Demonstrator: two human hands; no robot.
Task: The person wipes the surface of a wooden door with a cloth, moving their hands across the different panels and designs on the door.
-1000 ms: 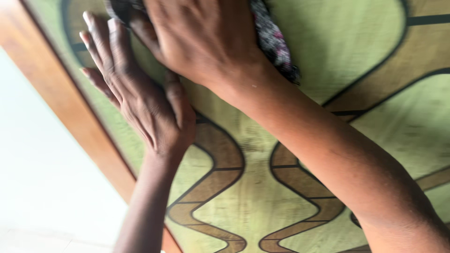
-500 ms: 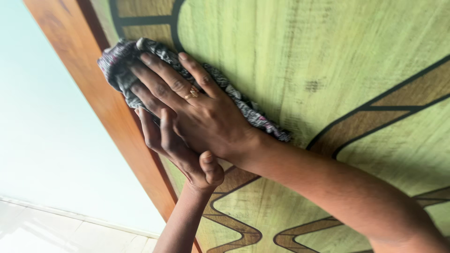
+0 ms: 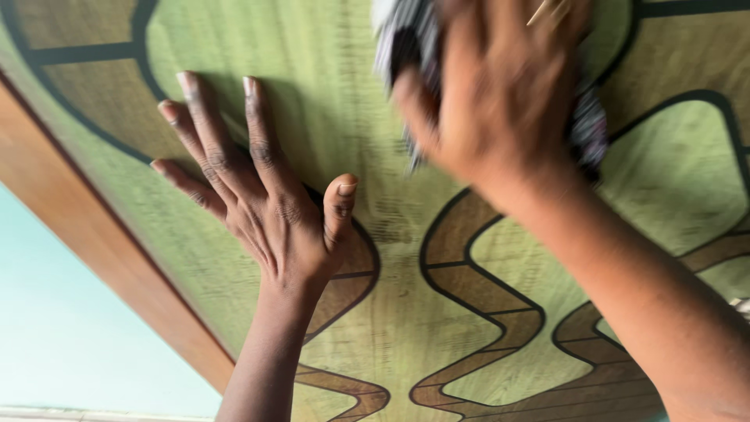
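A large green panel [image 3: 328, 101] with brown wavy bands outlined in black fills the view. My left hand [image 3: 254, 195] lies flat on it, fingers spread, holding nothing. My right hand [image 3: 500, 101], blurred by motion, presses a dark patterned cloth [image 3: 402, 39] against the panel near the top of the view. The cloth shows to the left of the fingers and again at the right of the palm. A ring sits on one finger at the top edge. Most of the cloth is hidden under the hand.
An orange-brown wooden frame [image 3: 86, 227] borders the panel along its lower left side. Beyond it lies a pale blue-white wall [image 3: 70, 352], with a light strip at the bottom left corner.
My right hand has swept the cloth from the panel's left edge to the right and upward. My left hand, earlier tucked under the right, now lies apart with fingers spread flat.
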